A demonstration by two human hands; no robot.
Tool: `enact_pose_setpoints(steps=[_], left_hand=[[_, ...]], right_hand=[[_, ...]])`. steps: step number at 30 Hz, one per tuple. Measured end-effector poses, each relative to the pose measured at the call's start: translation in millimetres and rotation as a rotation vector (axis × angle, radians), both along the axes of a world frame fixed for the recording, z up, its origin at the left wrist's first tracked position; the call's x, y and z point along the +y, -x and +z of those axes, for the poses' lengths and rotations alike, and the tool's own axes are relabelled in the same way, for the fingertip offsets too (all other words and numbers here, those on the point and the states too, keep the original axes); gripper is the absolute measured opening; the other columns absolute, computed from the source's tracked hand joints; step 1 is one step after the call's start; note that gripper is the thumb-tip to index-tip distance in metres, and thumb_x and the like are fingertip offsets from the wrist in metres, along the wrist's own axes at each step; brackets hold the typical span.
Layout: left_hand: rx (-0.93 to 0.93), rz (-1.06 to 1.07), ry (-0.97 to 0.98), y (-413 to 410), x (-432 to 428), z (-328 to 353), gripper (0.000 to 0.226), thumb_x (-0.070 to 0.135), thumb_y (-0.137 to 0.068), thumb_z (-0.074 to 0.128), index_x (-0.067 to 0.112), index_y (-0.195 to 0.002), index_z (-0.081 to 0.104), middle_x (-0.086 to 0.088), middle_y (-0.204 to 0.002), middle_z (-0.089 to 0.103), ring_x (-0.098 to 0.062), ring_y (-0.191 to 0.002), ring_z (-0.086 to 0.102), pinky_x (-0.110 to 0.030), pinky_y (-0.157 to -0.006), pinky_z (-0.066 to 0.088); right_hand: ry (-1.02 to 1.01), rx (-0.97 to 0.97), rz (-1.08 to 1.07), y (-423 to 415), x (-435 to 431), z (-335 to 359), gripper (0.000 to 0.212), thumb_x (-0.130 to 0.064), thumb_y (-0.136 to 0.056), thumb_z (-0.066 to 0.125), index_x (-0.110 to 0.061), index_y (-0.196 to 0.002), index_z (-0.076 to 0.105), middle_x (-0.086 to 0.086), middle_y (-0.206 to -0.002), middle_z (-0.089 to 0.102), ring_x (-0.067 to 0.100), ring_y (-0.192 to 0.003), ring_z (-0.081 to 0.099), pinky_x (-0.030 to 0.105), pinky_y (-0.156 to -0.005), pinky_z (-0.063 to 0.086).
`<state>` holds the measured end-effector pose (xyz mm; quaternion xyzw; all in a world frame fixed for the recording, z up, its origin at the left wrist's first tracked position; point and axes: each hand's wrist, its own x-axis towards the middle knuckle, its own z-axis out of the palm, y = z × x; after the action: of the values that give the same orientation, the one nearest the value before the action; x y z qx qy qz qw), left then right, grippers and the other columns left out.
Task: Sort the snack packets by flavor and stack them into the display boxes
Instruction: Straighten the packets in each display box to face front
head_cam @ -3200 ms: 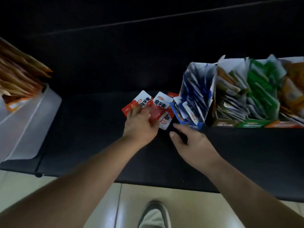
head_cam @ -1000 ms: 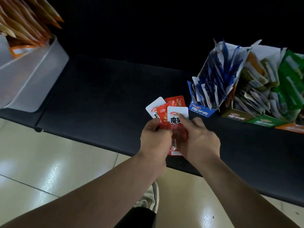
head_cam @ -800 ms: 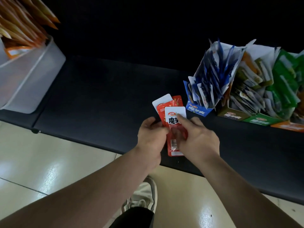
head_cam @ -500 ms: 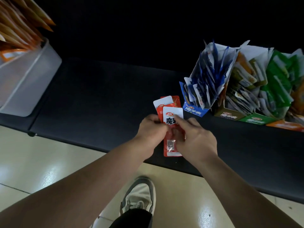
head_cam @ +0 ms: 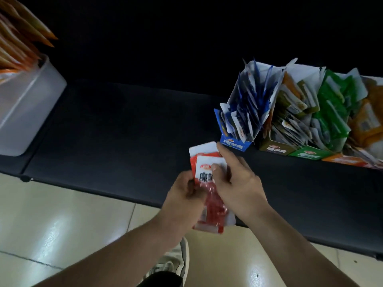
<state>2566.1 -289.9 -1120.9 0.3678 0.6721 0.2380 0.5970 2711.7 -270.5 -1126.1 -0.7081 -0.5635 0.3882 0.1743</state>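
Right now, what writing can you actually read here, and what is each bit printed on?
"魔芋爽": front of the blue box.
"魔芋爽", blurrier but apparently the same: brown box and green box.
"魔", then a half-covered character: front one of the red packets.
Too small or blurred to read: the oval logos above these words, and the orange box label.

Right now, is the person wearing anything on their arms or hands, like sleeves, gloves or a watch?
No. The left arm and the right arm are bare up to the frame's edge, with no sleeve in sight. The left hand and the right hand have no gloves, and neither wrist shows a watch or band. No ring shows on the fingers in view.
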Motion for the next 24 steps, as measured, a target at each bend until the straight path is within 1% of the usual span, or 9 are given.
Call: enact_pose_setpoints(steps=[2, 5, 8, 11, 14, 16, 18, 21, 24], left_hand=[[-0.030, -0.085, -0.001, -1, -14, 6, 0.025, 0.018, -0.103, 0.059, 0.040, -0.117, 0.060, 0.010, -0.103, 0.077, -0.008, -0.092, 0.076, -0.030, -0.075, 0.063], [-0.029, -0.212, -0.045, -10, -25, 13, 0.036, 0.021, -0.108, 0.049, 0.050, -0.129, 0.053, 0.017, -0.110, 0.075, -0.001, -0.098, 0.073, -0.019, -0.079, 0.059], [-0.018, -0.336, -0.095, -32, -27, 25, 0.046, 0.022, -0.111, 0.042, 0.057, -0.141, 0.040, 0.041, -0.109, 0.065, 0.013, -0.097, 0.067, -0.003, -0.073, 0.049], [-0.047, -0.377, -0.155, -53, -29, 42, 0.051, 0.026, -0.109, 0.047, 0.062, -0.142, 0.034, 0.054, -0.110, 0.056, 0.025, -0.102, 0.058, 0.004, -0.074, 0.043], [-0.108, -0.437, -0.211, -70, -30, 60, 0.055, 0.027, -0.101, 0.063, 0.052, -0.146, 0.044, 0.033, -0.124, 0.067, 0.012, -0.112, 0.064, -0.013, -0.093, 0.052], [-0.153, -0.492, -0.186, -85, -31, 74, 0.058, 0.022, -0.095, 0.073, 0.044, -0.143, 0.051, 0.015, -0.120, 0.075, -0.005, -0.110, 0.072, -0.031, -0.096, 0.058], [-0.138, -0.553, -0.206, -109, -27, 87, 0.070, 0.027, -0.086, 0.082, 0.042, -0.146, 0.048, 0.009, -0.117, 0.077, -0.013, -0.106, 0.075, -0.041, -0.094, 0.059], [-0.134, -0.640, -0.245, -160, -12, 100, 0.068, 0.020, -0.091, 0.080, 0.054, -0.138, 0.045, 0.013, -0.113, 0.078, -0.010, -0.101, 0.076, -0.032, -0.083, 0.062], [-0.071, -0.707, -0.329, -217, 9, 107, 0.060, 0.012, -0.097, 0.071, 0.055, -0.128, 0.042, 0.022, -0.103, 0.077, -0.001, -0.092, 0.075, -0.017, -0.068, 0.059]], right_hand=[[0.096, 0.166, -0.095, -9, -2, 13, 0.055, -0.042, -0.104, 0.051, -0.065, -0.148, 0.027, -0.015, -0.132, 0.059, 0.009, -0.110, 0.065, 0.036, -0.093, 0.057], [0.178, 0.254, -0.197, -22, -10, 32, 0.054, -0.029, -0.105, 0.049, -0.059, -0.148, 0.034, -0.022, -0.100, 0.063, -0.001, -0.077, 0.070, 0.023, -0.067, 0.060], [0.206, 0.307, -0.272, -33, -23, 48, 0.065, -0.013, -0.098, 0.046, -0.057, -0.146, 0.039, -0.020, -0.094, 0.064, 0.009, -0.084, 0.070, 0.030, -0.076, 0.060], [0.243, 0.428, -0.287, -55, -36, 62, 0.070, -0.004, -0.088, 0.048, -0.060, -0.131, 0.053, -0.014, -0.103, 0.075, 0.011, -0.095, 0.073, 0.037, -0.088, 0.062], [0.200, 0.520, -0.307, -100, -51, 85, 0.076, 0.003, -0.088, 0.049, -0.067, -0.114, 0.061, -0.010, -0.105, 0.078, 0.019, -0.097, 0.076, 0.050, -0.086, 0.063], [0.190, 0.544, -0.289, -134, -66, 98, 0.071, 0.000, -0.091, 0.054, -0.055, -0.136, 0.054, -0.008, -0.111, 0.077, 0.020, -0.102, 0.076, 0.052, -0.087, 0.063], [0.175, 0.633, -0.283, -166, -79, 111, 0.064, 0.004, -0.097, 0.056, -0.045, -0.138, 0.056, -0.001, -0.113, 0.077, 0.025, -0.101, 0.076, 0.051, -0.084, 0.063], [0.080, 0.743, -0.467, -210, -88, 117, 0.053, 0.007, -0.097, 0.062, -0.034, -0.130, 0.061, 0.018, -0.108, 0.077, 0.035, -0.093, 0.077, 0.045, -0.072, 0.065], [-0.131, 0.712, -0.806, -235, -86, 106, 0.030, -0.003, -0.094, 0.073, -0.016, -0.121, 0.066, 0.021, -0.104, 0.075, 0.032, -0.084, 0.078, 0.042, -0.066, 0.065]])
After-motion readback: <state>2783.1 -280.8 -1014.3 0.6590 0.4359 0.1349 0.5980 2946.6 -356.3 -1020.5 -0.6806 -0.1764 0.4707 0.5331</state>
